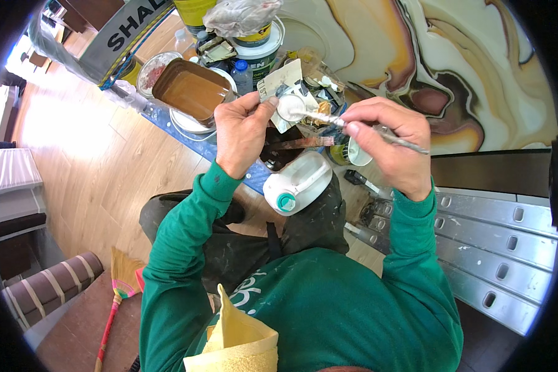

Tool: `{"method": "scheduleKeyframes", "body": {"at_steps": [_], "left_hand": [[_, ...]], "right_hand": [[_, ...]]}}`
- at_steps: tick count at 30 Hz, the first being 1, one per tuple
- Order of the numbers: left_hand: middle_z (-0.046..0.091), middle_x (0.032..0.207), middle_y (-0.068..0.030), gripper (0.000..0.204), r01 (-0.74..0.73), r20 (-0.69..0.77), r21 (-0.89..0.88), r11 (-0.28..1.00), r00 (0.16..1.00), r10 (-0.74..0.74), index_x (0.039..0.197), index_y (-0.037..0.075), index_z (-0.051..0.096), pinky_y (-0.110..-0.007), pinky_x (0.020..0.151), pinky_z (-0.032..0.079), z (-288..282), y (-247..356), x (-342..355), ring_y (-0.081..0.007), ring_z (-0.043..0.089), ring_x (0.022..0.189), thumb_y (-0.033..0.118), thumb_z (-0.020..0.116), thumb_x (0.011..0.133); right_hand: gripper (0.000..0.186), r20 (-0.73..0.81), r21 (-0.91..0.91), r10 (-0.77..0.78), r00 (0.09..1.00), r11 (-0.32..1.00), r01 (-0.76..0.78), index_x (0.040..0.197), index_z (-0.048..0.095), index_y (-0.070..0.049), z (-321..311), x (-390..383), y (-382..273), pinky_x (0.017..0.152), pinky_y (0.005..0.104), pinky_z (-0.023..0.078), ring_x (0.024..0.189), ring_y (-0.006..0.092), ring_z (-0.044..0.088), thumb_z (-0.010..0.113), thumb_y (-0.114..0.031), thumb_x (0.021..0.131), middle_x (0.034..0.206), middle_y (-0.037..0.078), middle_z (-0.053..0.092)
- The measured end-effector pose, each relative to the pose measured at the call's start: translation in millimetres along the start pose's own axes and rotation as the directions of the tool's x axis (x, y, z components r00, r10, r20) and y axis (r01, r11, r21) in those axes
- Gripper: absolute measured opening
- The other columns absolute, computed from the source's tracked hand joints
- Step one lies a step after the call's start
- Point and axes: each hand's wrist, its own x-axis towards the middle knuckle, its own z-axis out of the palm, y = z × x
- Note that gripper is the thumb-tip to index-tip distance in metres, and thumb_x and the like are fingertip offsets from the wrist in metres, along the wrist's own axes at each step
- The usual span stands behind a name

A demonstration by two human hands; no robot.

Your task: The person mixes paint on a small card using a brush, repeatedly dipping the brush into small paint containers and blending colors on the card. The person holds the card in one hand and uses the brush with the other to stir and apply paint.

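Note:
My left hand [242,130] pinches the edge of a small round white cup or lid [291,107] between thumb and finger; white stuff seems to lie in it. Between the fingers of my right hand [390,139] is a thin, paint-smeared, silvery stick [406,144], perhaps a brush. Its far end reaches to the cup's right side; whether the tip touches cannot be told. Behind the cup is a printed card [281,82]. Below it rests a paintbrush [307,143] over a dark container [279,158]. A white jug with a teal cap [304,180] stands nearer me.
At left are a tub of brown liquid [192,90] and a blue-capped bottle [242,75], among several buckets. A marble-patterned panel [428,68] fills the far right. Metal ladder-like planks [490,248] lie right; a broom [119,279] lies lower left.

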Motion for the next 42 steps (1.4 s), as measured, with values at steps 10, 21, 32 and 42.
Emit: {"method": "scheduleKeyframes", "body": {"at_steps": [10,21,32,42], "left_hand": [[0.053,0.062,0.0038,0.023,0.000,-0.011,-0.008,1.000,1.000,0.000,0.067,0.000,0.062,-0.023,0.051,0.034,-1.9,2.8,-0.6,-0.0040,0.044,0.057,0.010,0.069,0.086],[0.062,0.069,0.0001,0.014,0.086,0.002,-0.128,0.988,0.996,-0.087,0.081,-0.004,0.069,-0.022,0.053,0.040,-4.3,2.6,1.9,-0.0053,0.050,0.060,0.008,0.066,0.087],[0.066,0.078,-0.0040,0.013,0.137,0.030,-0.269,0.953,0.990,-0.134,0.090,-0.006,0.070,-0.023,0.058,0.046,-5.2,5.2,3.6,-0.0075,0.056,0.064,0.006,0.064,0.088],[0.067,0.080,-0.0043,0.013,0.143,0.015,-0.318,0.937,0.989,-0.146,0.091,-0.006,0.070,-0.023,0.060,0.049,-4.8,4.0,4.1,-0.0078,0.058,0.066,0.005,0.064,0.088]], "right_hand": [[0.012,-0.096,0.264,0.152,0.984,0.957,-0.122,0.092,0.069,0.002,8.2,-1.8,6.3,0.065,0.0251,0.047,0.073,0.0115,0.061,0.066,-0.004,0.083,0.080,0.007,0.066],[0.019,-0.060,0.535,0.281,0.958,0.819,-0.207,0.104,0.066,0.007,1.6,-18.3,18.2,0.073,0.0269,0.053,0.082,0.0155,0.067,0.061,-0.003,0.089,0.092,0.013,0.069],[0.019,-0.023,0.434,0.281,0.959,0.867,-0.244,0.105,0.067,0.006,-0.1,-27.5,18.4,0.076,0.0271,0.052,0.084,0.0184,0.069,0.061,-0.003,0.089,0.092,0.014,0.070],[0.018,-0.075,0.452,0.236,0.969,0.874,-0.178,0.103,0.067,0.007,-6.9,-28.1,7.7,0.078,0.0293,0.053,0.086,0.0205,0.069,0.061,0.003,0.086,0.099,0.015,0.067]]}}
